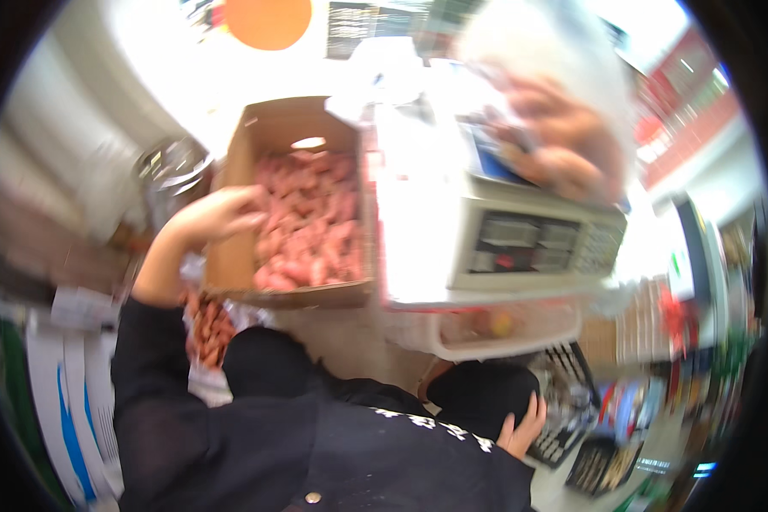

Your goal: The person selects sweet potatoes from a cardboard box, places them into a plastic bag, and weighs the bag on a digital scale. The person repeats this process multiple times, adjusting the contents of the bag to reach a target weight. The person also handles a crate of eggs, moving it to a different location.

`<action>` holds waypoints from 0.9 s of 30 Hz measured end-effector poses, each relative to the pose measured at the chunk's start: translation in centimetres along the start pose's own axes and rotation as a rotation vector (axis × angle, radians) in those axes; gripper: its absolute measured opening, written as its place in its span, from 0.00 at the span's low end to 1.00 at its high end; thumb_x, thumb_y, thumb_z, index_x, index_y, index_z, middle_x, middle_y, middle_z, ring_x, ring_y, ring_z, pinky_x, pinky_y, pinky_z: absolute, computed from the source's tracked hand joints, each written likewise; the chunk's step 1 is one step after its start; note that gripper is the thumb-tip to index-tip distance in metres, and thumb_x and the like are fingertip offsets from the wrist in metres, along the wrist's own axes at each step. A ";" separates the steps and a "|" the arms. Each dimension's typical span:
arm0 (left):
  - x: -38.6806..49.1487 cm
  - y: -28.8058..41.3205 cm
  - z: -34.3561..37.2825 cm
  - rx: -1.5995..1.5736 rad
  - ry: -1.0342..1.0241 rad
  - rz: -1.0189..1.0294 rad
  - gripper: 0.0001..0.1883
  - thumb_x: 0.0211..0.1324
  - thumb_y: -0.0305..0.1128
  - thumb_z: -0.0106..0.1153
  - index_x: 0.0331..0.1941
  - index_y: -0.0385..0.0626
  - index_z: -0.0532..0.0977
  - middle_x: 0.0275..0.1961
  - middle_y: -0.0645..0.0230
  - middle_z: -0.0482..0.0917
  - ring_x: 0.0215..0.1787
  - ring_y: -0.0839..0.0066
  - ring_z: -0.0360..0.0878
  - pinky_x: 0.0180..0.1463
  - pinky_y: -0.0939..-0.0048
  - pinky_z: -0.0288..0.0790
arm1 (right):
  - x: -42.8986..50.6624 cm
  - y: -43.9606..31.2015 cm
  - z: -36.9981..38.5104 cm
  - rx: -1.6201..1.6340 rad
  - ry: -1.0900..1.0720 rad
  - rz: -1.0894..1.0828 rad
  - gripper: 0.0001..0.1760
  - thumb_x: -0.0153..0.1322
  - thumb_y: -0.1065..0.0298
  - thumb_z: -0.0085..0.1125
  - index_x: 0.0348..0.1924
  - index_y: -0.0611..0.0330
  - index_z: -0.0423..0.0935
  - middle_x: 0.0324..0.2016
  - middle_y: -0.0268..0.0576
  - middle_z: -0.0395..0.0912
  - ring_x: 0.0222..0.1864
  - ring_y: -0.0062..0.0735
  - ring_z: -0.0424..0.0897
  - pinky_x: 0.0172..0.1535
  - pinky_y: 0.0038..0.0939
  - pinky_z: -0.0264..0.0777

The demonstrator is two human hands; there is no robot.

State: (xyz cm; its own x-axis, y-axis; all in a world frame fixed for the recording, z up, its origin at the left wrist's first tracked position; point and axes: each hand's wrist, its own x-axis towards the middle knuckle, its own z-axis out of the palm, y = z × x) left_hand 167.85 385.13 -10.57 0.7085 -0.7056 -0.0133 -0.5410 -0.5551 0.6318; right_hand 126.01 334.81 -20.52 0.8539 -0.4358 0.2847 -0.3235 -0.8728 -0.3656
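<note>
My left hand (230,211) is raised over the left edge of a cardboard box (230,259), its fingers bent and blurred. Inside the box lie many small reddish pieces of food (310,224), perhaps sausages. Low on the right, my right hand (526,425) rests on my black-clad knee with nothing seen in it. Right of the box stands a digital weighing scale (464,256), and a clear plastic bag of large pale-orange pieces (550,134) sits on top of it. More reddish pieces fill an open bag (211,329) below the box, by my left knee.
A metal pot (176,169) stands left of the box. Under the scale is a white plastic basket (512,333) with things inside. Black crates (592,464) and packaged goods (633,406) are on the floor at right. White boxes (70,397) stand at far left.
</note>
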 end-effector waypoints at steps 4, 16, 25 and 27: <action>7.3 -5.6 0.8 0.301 -0.190 -0.185 0.15 0.57 0.33 0.61 0.48 0.41 0.75 0.43 0.53 0.83 0.48 0.55 0.82 0.50 0.57 0.75 | -2.3 6.7 2.0 -0.114 0.036 0.013 0.34 0.72 0.54 0.49 0.66 0.67 0.66 0.64 0.62 0.60 0.65 0.61 0.62 0.68 0.51 0.54; 13.2 -13.8 11.5 0.224 -0.617 -0.365 0.23 0.52 0.31 0.63 0.54 0.44 0.76 0.46 0.61 0.84 0.49 0.62 0.82 0.49 0.63 0.76 | 0.2 1.8 2.4 -0.255 0.248 -0.042 0.39 0.75 0.33 0.42 0.56 0.63 0.76 0.53 0.60 0.72 0.54 0.59 0.75 0.58 0.51 0.69; 9.7 -10.1 15.2 0.249 -0.848 -0.056 0.35 0.47 0.40 0.70 0.60 0.43 0.69 0.52 0.50 0.78 0.51 0.53 0.81 0.53 0.53 0.74 | 0.5 13.4 2.4 -0.004 0.068 0.334 0.40 0.75 0.31 0.40 0.56 0.61 0.77 0.52 0.58 0.74 0.54 0.58 0.75 0.57 0.49 0.70; 8.8 -9.3 15.9 0.317 -0.726 -0.023 0.41 0.46 0.38 0.70 0.65 0.45 0.63 0.56 0.46 0.74 0.53 0.45 0.79 0.57 0.46 0.72 | -0.3 15.0 2.6 -0.088 0.092 0.198 0.39 0.75 0.32 0.40 0.56 0.61 0.77 0.52 0.58 0.74 0.54 0.58 0.75 0.57 0.49 0.70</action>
State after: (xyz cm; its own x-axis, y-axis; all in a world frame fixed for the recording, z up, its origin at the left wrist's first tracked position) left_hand 171.90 377.11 -28.94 0.3079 -0.7425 -0.5949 -0.7105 -0.5953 0.3753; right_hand 121.99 322.41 -28.36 0.7309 -0.6151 0.2957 -0.5191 -0.7823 -0.3444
